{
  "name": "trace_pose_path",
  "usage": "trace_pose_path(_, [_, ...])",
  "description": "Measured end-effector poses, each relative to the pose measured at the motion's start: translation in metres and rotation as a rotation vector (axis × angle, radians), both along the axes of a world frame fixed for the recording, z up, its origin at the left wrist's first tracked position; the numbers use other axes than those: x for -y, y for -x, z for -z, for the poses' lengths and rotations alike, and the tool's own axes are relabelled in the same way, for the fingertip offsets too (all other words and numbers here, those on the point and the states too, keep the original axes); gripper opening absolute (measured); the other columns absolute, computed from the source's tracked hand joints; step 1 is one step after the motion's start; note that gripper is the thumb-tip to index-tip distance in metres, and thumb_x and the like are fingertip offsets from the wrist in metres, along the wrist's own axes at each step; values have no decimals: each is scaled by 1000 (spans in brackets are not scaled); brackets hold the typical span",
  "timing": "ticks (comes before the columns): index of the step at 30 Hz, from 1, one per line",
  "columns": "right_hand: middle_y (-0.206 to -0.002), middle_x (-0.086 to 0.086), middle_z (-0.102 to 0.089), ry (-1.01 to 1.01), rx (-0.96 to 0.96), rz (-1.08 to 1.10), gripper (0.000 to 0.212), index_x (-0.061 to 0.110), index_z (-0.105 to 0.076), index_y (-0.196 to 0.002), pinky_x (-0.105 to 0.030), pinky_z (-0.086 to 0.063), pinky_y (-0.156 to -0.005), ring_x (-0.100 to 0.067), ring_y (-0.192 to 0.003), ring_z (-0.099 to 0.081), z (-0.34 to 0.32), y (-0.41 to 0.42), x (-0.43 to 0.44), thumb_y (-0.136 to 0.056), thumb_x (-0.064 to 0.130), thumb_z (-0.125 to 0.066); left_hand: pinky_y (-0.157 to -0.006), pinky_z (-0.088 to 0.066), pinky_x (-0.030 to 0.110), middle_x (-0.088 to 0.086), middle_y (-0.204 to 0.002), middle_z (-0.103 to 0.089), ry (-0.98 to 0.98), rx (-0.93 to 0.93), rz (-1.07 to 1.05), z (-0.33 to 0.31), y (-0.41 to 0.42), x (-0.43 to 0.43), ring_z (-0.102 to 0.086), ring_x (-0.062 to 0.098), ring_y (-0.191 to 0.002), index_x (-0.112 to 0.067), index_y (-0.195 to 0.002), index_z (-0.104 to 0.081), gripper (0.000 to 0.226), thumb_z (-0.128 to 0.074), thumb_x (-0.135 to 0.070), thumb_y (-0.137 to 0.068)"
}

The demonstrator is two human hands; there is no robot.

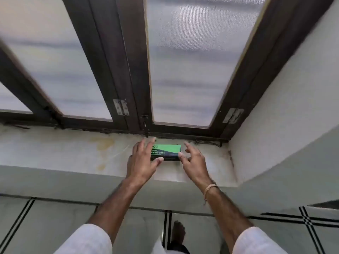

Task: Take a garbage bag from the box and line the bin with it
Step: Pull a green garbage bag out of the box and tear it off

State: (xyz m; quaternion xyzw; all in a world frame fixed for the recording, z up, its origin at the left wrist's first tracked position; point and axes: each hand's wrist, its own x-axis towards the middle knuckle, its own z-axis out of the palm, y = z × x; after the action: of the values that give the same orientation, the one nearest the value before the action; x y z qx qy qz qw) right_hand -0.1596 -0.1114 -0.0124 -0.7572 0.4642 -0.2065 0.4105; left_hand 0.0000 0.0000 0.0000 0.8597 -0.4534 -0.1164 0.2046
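Fingers spread on both sides, gripping nothing; left hand (142, 162) over the near-left end of the green garbage bag box (167, 150), thumb tip at its front edge; right hand (192, 160) just beside the right end, thumb near the corner; box flat on the stained white sill (73, 153), close under the dark window frame (128, 70).

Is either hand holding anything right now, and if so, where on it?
Nothing is held yet. The left hand and right hand are open at the two ends of the green garbage bag box on the windowsill, fingers spread, not closed on it.
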Motion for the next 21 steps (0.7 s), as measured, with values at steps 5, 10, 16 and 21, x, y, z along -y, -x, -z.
trace_pose_path(5, [-119, -2, -71, -121, -17, -81, 39, 15, -67, -131, -26, -58, -93, -15, -106, -69, 13, -9, 33, -93, 24, -74, -91, -55, 39, 2, -144, -49, -74, -51, 13, 19, -10, 23, -45, 23, -134, -34, -151, -47, 68, -73, -45, -89])
trace_pose_path(10, [-98, 0, -74, -278, 53, -62, 30, 21, -67, -105, -14, -52, -62, -9, -79, -68, 3, 4, 34, -84, 32, -84, -82, -52, 31, -5, -127, -54, 30, -129, 75, 22, -24, 14, -55, 18, -115, -33, -140, -58, 62, -82, -39, -82])
trace_pose_path(16, [-84, -1, -70, -593, 369, -30, 23, 13, -57, -87, -31, -61, -73, -12, -79, -70, -7, 9, 31, -89, 18, -80, -88, -48, 18, -6, -118, -56, 131, -326, 128, 7, -42, 10, -58, 11, -105, -24, -137, -65, 68, -73, -52, -75])
trace_pose_path(21, [-114, 0, -70, -331, 155, 53, 20, 30, -74, -96, -39, -57, -98, -26, -112, -66, 4, 9, 26, -88, 12, -79, -85, -35, -1, -7, -116, -57, 175, -387, 165, 8, -53, 5, -56, -2, -107, -22, -137, -65, 70, -75, -53, -75])
